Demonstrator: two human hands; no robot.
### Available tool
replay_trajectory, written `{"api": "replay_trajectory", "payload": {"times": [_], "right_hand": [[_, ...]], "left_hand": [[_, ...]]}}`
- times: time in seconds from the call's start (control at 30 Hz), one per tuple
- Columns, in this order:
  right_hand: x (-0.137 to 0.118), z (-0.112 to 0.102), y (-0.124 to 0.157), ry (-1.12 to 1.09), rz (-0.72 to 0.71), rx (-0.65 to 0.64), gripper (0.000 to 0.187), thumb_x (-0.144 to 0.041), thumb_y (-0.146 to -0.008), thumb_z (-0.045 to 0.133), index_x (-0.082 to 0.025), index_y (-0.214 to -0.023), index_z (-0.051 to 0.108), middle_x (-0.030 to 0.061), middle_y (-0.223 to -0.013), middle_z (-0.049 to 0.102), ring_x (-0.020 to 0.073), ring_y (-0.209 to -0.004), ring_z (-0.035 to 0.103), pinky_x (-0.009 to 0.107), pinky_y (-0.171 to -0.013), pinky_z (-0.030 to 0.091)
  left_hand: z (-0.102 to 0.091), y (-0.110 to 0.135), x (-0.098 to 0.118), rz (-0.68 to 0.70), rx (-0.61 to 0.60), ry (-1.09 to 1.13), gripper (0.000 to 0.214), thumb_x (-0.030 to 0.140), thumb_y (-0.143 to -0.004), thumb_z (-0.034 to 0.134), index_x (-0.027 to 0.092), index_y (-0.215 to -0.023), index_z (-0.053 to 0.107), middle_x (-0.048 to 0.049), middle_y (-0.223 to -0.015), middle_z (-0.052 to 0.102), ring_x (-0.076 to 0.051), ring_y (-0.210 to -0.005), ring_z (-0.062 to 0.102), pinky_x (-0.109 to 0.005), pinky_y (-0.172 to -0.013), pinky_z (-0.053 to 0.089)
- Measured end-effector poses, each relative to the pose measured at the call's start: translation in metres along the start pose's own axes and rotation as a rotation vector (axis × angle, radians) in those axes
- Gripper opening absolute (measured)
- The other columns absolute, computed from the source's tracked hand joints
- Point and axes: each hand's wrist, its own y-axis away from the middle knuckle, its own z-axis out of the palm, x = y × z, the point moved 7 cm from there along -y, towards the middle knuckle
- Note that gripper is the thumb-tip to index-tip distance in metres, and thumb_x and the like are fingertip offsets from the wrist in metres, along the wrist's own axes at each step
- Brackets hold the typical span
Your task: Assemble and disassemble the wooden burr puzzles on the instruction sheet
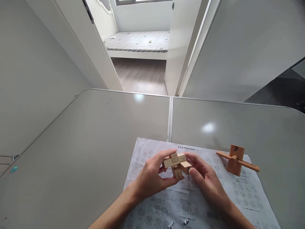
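Observation:
A pale wooden interlocking puzzle (175, 163), made of several notched blocks, is held above a printed sheet (152, 194). My left hand (154, 171) grips it from the left, with fingers along the top and the thumb beneath. On the other side my right hand (205, 175) pinches a block at the puzzle's right end between thumb and fingers. Some of the fingertips are hidden behind the blocks. To the right, a darker reddish-brown wooden puzzle (235, 160) with crossing sticks and a black mark rests on the sheet's upper right part.
The grey table (83, 152) has a metal seam (170, 117) down its middle and a raised-looking metal rim. A small turquoise scrap (14, 169) lies near the left edge. Past the table, an open doorway shows a bed (140, 41).

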Motion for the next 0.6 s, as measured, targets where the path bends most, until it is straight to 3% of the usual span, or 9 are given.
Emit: {"api": "replay_trajectory", "payload": {"times": [0.1,0.37,0.6], "right_hand": [[-0.0013,0.0001,-0.001,0.031,0.01,-0.004,0.035,-0.051,-0.102,0.069,-0.028,-0.128,0.07,0.01,-0.122,0.08,0.0281,-0.112,0.078,0.033,-0.092,0.066],[-0.0069,0.0066,-0.0032,0.039,0.027,-0.094,0.034,-0.055,-0.1,0.069,-0.025,-0.116,0.07,0.007,-0.106,0.079,0.0233,-0.095,0.077,0.029,-0.084,0.064],[-0.0018,0.0042,-0.0031,0.067,0.077,-0.165,0.039,-0.061,-0.092,0.076,-0.024,-0.105,0.069,0.0052,-0.1,0.071,0.0238,-0.092,0.07,0.032,-0.082,0.061]], "left_hand": [[0.0027,0.0017,0.0012,0.062,-0.008,-0.04,0.065,0.019,-0.088,0.08,0.027,-0.147,0.053,-0.0071,-0.114,0.075,-0.015,-0.082,0.071,-0.024,-0.067,0.062],[0.0011,-0.0004,0.0037,0.058,-0.009,-0.125,0.066,0.02,-0.085,0.082,0.028,-0.146,0.057,-0.0037,-0.105,0.074,-0.013,-0.073,0.064,-0.025,-0.069,0.058],[0.0038,-0.002,0.0037,0.035,-0.132,-0.046,0.065,0.023,-0.085,0.084,0.032,-0.145,0.061,-0.0025,-0.107,0.068,-0.013,-0.082,0.066,-0.025,-0.078,0.06]]}}
